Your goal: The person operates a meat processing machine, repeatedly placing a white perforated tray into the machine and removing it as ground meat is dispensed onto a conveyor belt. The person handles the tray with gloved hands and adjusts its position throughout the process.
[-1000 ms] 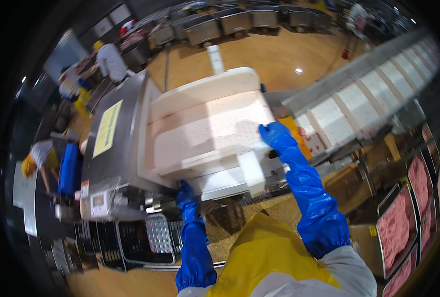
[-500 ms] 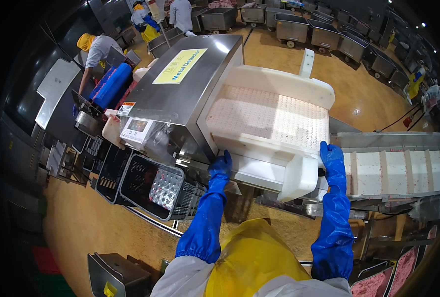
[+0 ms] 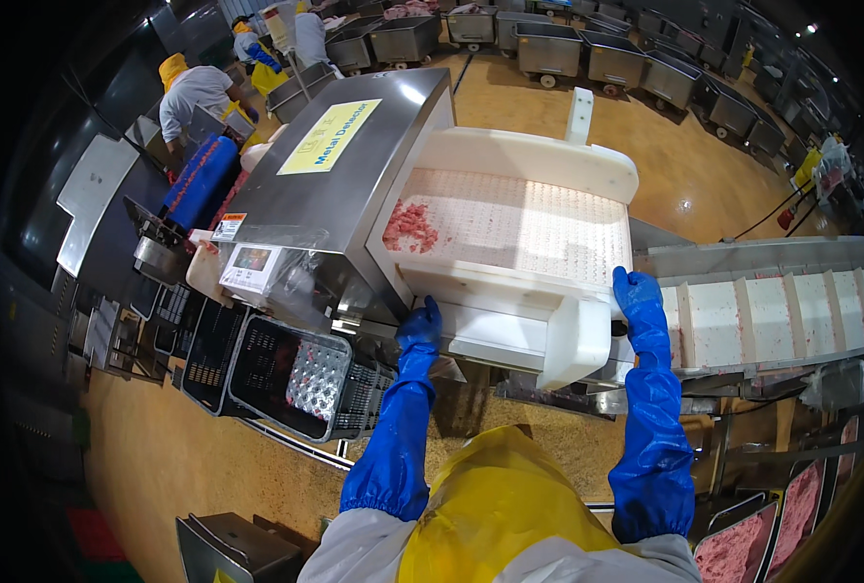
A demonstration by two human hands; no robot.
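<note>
A white conveyor belt [image 3: 529, 223] with a textured surface runs out of a stainless-steel tunnel housing [image 3: 354, 146]. A small heap of pink meat pieces [image 3: 411, 227] lies on the belt beside the tunnel mouth. My left hand [image 3: 418, 325], in a blue glove, is closed over the near edge of the conveyor frame [image 3: 485, 330], beside the housing. At the belt's right end, my right hand [image 3: 638, 293], also gloved in blue, is closed against the conveyor's end corner. The undersides of both grips are hidden.
An inclined cleated conveyor [image 3: 772, 311] adjoins on the right. Black crates [image 3: 286, 374] stand at left, one holding a shiny dimpled sheet. Tubs of pink ground meat [image 3: 733, 549] are at lower right. Wheeled steel bins [image 3: 548, 53] line the back; a person [image 3: 194, 97] bends over at far left.
Pink meat pieces have come onto the belt at the tunnel mouth. The whole view has shifted slightly; both hands keep their places on the conveyor. The person at far left has changed posture.
</note>
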